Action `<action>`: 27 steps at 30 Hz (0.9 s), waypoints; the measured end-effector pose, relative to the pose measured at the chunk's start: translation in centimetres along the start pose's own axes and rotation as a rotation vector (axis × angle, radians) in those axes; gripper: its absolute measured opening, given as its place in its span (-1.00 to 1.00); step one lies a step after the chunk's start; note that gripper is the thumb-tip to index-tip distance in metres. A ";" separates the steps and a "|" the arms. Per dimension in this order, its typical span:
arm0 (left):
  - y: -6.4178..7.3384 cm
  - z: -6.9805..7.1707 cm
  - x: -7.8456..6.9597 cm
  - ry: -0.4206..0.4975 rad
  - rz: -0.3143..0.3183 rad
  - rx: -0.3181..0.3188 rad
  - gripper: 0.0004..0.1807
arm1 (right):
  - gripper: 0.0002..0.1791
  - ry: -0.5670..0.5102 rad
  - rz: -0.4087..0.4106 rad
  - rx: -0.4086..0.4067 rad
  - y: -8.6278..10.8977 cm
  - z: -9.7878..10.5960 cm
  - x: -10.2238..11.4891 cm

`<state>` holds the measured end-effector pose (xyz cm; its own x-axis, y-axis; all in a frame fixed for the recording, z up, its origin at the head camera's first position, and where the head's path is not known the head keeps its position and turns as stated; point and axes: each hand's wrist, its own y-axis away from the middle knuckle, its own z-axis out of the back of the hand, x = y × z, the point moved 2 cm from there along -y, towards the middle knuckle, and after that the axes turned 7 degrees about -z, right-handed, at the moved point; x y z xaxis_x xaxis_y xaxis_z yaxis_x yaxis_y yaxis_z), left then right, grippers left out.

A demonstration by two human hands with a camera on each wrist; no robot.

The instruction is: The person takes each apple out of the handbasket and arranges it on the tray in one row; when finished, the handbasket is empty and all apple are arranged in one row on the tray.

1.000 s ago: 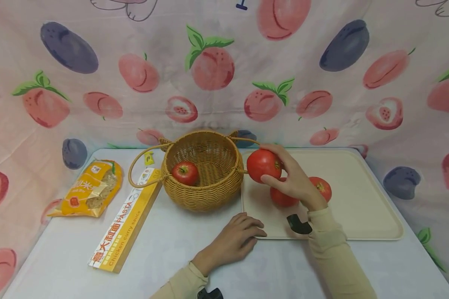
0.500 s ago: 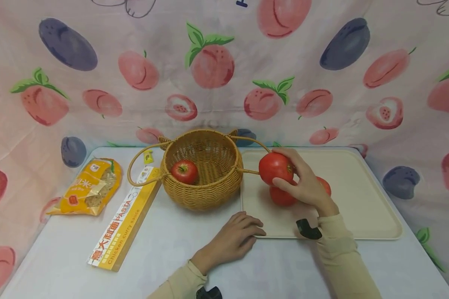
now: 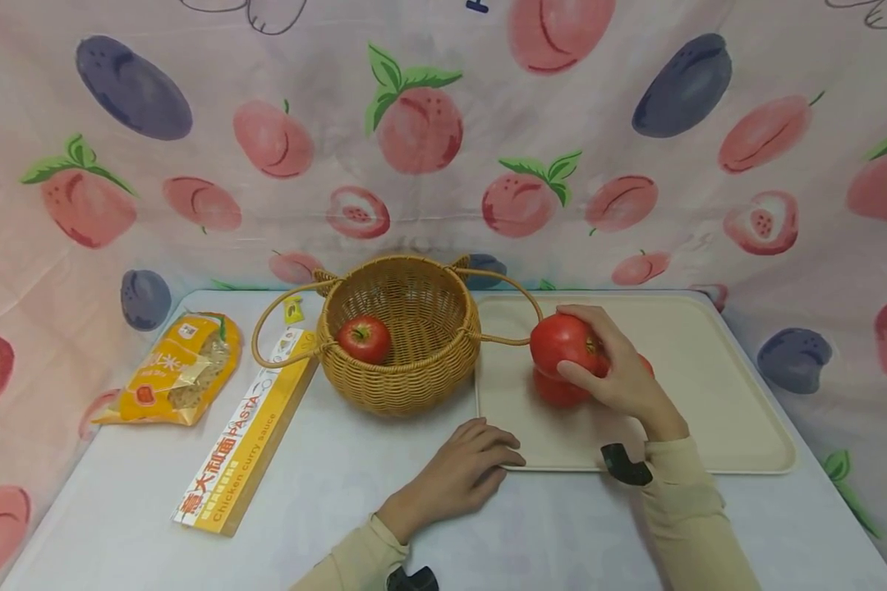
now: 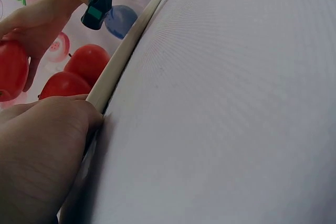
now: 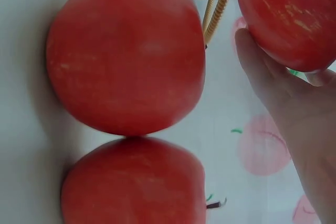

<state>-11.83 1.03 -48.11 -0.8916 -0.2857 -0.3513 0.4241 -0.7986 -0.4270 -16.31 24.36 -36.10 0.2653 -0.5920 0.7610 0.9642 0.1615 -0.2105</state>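
Note:
My right hand [image 3: 624,379] holds a red apple [image 3: 559,345] between thumb and fingers over the left part of the beige tray [image 3: 724,394]. Below it, another red apple [image 3: 559,390] lies on the tray, partly covered. A further apple [image 5: 134,182] sits against that one in the right wrist view; in the head view my right hand hides most of it. My left hand [image 3: 458,469] rests at the tray's near left corner, fingertips on the rim. One smaller red apple [image 3: 365,339] is inside the wicker basket [image 3: 399,390], left of the tray.
Left of the basket lies a long pasta box [image 3: 247,439]. Beyond it are a yellow food bag [image 3: 173,369] and a small yellow packet [image 3: 293,310]. The basket's right handle [image 3: 513,287] reaches over the tray's edge, close to the held apple. A fruit-print cloth [image 3: 429,205] hangs behind.
My right hand has carried the apple rightward and slightly nearer, from beside the basket's right handle to over the apples on the tray. My left hand has stayed in place.

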 end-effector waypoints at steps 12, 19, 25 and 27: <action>-0.1 -0.1 0.1 -0.011 -0.011 -0.008 -0.75 | -0.27 0.078 -0.020 -0.039 0.8 1.2 -1.8; 0.0 0.0 0.1 0.005 0.002 -0.004 -0.75 | -0.33 0.073 -0.054 -0.033 1.5 2.0 -0.4; 0.0 -0.1 0.1 0.013 0.000 -0.004 -0.74 | -0.32 0.086 -0.077 -0.055 1.6 2.7 -1.7; -0.1 -0.1 0.2 0.011 -0.001 -0.004 -0.74 | -0.29 0.085 -0.097 -0.064 1.6 3.0 -2.7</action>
<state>-11.97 1.10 -48.24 -0.8902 -0.2791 -0.3600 0.4240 -0.7966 -0.4310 -15.49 28.59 -36.61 0.1671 -0.6675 0.7256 0.9825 0.0514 -0.1790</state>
